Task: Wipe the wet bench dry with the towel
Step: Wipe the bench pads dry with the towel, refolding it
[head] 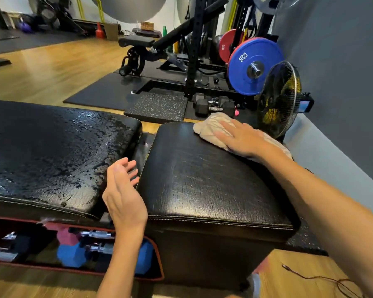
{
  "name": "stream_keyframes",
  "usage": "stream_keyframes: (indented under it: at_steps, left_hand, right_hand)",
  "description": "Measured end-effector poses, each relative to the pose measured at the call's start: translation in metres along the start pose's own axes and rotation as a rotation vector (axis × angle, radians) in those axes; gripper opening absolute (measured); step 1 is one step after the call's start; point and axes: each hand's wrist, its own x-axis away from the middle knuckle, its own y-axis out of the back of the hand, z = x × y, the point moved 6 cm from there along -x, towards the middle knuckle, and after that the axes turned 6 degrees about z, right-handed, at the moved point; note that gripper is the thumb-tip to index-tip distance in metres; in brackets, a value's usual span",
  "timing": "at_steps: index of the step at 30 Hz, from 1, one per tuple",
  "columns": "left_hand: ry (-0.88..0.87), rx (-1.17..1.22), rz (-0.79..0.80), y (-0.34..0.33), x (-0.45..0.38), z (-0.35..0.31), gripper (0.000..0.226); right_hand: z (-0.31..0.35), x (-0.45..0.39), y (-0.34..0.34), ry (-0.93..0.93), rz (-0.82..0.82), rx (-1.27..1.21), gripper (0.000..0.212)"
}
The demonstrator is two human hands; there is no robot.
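Both hands work apart from each other: the right hand [241,138] lies flat, fingers straight, pressing the beige towel [211,127] onto the far right corner of the bench's right pad [202,179], while the left hand [122,190] hovers with relaxed, spread fingers over the gap between the two pads, holding nothing. Water beads and streaks cover the left pad [52,151]; the right pad looks mostly dry. Blue dumbbells [73,254] sit in the rack below. A floor fan [278,100] stands just behind the towel.
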Motion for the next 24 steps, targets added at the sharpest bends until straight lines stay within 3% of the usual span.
stream_keyframes:
  at_steps: [3, 7, 13, 16, 19, 24]
  left_hand:
    - [0.047, 0.009, 0.019, -0.001, 0.001, 0.002, 0.054]
    - [0.07, -0.017, 0.05, -0.001, -0.001, 0.002, 0.063]
    - [0.101, -0.039, 0.068, -0.002, -0.001, 0.002, 0.045]
    - [0.092, -0.055, 0.077, -0.003, -0.001, 0.001, 0.037]
    - [0.058, -0.088, 0.087, -0.005, -0.001, 0.0, 0.035]
    - [0.088, -0.001, 0.035, -0.003, -0.002, 0.007, 0.044]
  right_hand:
    - [0.015, -0.017, -0.002, -0.019, 0.008, -0.002, 0.09]
    - [0.037, 0.02, -0.014, 0.08, 0.03, -0.025, 0.085]
    - [0.071, 0.153, -0.042, 0.341, 0.032, 0.036, 0.066]
    - [0.07, 0.178, -0.045, 0.393, 0.04, 0.05, 0.066]
    - [0.06, 0.146, -0.035, 0.34, 0.042, -0.017, 0.075]
    - [0.025, 0.015, -0.008, 0.176, -0.057, -0.037, 0.092]
